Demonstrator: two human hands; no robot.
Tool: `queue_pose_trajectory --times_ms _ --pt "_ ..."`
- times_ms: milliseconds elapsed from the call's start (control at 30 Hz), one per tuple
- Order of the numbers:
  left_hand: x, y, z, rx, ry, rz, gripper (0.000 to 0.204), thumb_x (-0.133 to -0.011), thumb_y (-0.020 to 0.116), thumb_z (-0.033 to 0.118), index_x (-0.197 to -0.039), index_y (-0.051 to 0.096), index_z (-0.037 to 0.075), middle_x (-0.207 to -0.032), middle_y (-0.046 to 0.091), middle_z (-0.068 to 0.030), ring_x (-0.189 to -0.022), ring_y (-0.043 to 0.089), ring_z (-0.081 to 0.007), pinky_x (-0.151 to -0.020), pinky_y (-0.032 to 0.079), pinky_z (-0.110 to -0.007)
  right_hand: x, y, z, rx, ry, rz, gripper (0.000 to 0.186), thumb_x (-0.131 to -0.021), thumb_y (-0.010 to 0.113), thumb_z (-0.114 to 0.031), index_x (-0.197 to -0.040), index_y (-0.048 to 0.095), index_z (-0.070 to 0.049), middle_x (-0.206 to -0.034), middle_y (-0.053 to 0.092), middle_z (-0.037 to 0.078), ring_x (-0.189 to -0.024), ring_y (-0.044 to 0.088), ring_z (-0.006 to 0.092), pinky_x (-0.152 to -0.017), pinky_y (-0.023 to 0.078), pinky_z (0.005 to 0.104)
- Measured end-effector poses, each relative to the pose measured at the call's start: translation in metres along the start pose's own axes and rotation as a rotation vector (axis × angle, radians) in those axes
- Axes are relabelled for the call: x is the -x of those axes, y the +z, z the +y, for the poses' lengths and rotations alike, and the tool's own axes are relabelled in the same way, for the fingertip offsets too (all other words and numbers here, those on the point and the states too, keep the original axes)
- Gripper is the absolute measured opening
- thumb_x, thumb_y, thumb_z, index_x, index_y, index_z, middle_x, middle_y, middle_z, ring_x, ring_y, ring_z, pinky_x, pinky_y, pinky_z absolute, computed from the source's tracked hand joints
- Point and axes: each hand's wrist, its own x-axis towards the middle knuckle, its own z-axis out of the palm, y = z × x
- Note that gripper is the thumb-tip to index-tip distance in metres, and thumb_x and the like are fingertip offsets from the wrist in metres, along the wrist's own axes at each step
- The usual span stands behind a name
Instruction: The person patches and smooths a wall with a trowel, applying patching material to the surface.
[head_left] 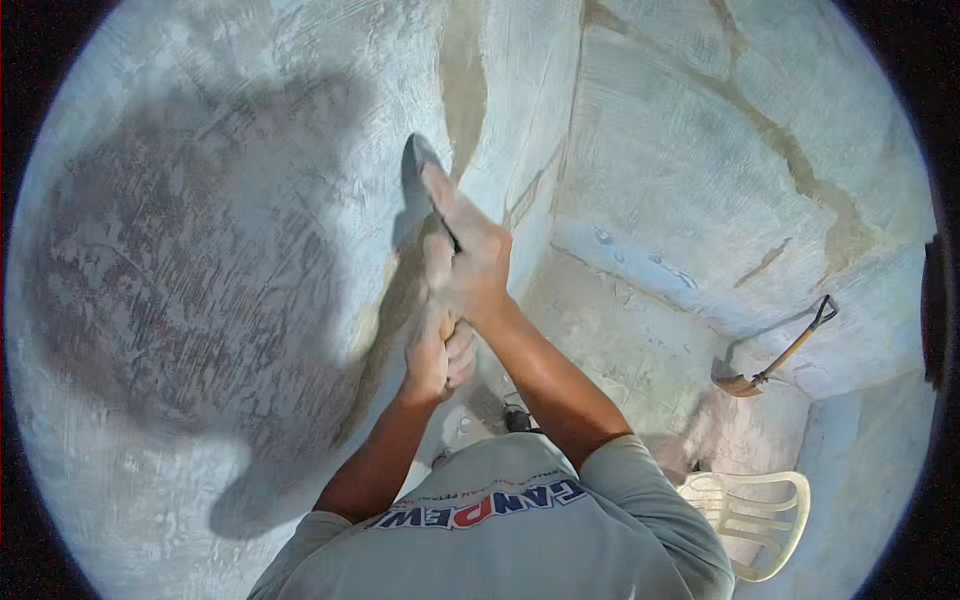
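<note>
My right hand (470, 265) is closed around a hand tool with a narrow grey blade tip (421, 152), held against the plastered wall (250, 60). Its fingers stretch along the tool toward the tip, covering most of it, so the exact kind is hidden. Just below, my left hand (430, 360) wraps round what looks like the tool's pale wooden handle (448, 324). Both hands are dusted with white. They lie close together, in front of a brown unplastered strip (400, 290) that runs down the wall.
A shovel (790, 352) with a wooden shaft leans on the right wall (680, 130), which has brown patched cracks. A cream plastic chair (750, 515) stands at the lower right. The dusty floor (600, 320) meets both walls at a corner. My shadow falls on the left wall.
</note>
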Motion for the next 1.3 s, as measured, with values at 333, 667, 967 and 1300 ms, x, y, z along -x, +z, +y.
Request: queue_pose_trajectory --times_ms 333,667,967,1300 --pt "0.0 -0.003 0.001 -0.12 -0.016 -0.002 0.057 -0.112 0.04 0.058 -0.07 0.043 0.02 -0.051 0.033 0.0046 -0.036 0.028 -0.0118 -0.032 0.022 -0.03 0.0 -0.002 -0.002 0.006 -0.068 -0.002 0.065 -0.079 0.053 0.001 -0.143 0.065 0.003 -0.144 0.067 0.026 -0.136 0.065 0.0368 -0.117 0.048 0.0371" --pt "-0.004 -0.004 0.01 -0.128 -0.028 0.038 0.053 -0.111 0.042 0.057 -0.077 0.048 0.017 -0.05 0.026 0.0062 -0.036 0.021 -0.0109 -0.034 0.018 -0.03 -0.003 0.004 -0.003 0.027 -0.039 0.023 0.07 -0.077 0.062 0.003 -0.145 0.066 -0.007 -0.144 0.068 0.019 -0.136 0.062 0.0437 -0.118 0.05 0.0419" --pt "-0.004 -0.032 -0.007 -0.078 0.062 -0.197 0.059 -0.113 0.039 0.058 -0.073 0.047 0.015 -0.049 0.033 0.0034 -0.032 0.028 -0.0115 -0.032 0.022 -0.029 0.001 0.005 -0.005 0.023 -0.067 -0.001 0.068 -0.077 0.062 0.0 -0.145 0.066 -0.003 -0.147 0.064 0.022 -0.137 0.062 0.0415 -0.119 0.049 0.0433" --pt "0.02 -0.033 -0.01 -0.156 0.099 -0.007 0.053 -0.112 0.041 0.06 -0.08 0.05 0.019 -0.053 0.037 0.0054 -0.036 0.03 -0.0104 -0.033 0.026 -0.027 0.014 0.008 -0.01 -0.051 -0.173 -0.097 0.057 -0.091 0.061 -0.012 -0.145 0.062 0.007 -0.149 0.062 0.029 -0.142 0.057 0.0465 -0.122 0.044 0.0473"
